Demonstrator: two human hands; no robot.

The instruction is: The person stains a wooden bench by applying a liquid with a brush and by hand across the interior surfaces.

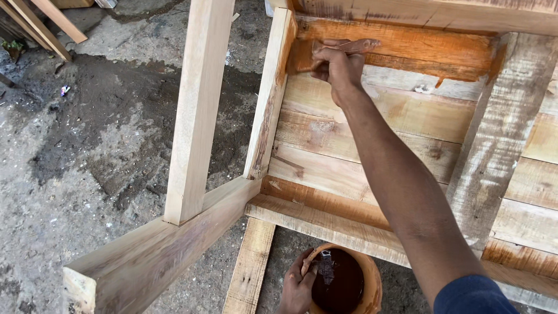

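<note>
Right hand (337, 67) is closing its grip around a stained brush (349, 46), pressing it against the orange-coated board (418, 49) just ahead of the fingers. Left hand (296, 288) is gripping the rim of a paint tub (349, 282) holding dark stain, low beside the wooden frame (203, 104).

So the upturned wooden table (407, 134) fills the right side, its leg frame (197, 110) sticking out left over the ground (87, 145). Right hand (337, 67) with the brush (349, 46) sits at the far inside corner; left hand (296, 288) is on the pot (366, 273) at the near edge, just right of a loose plank (250, 267).
</note>
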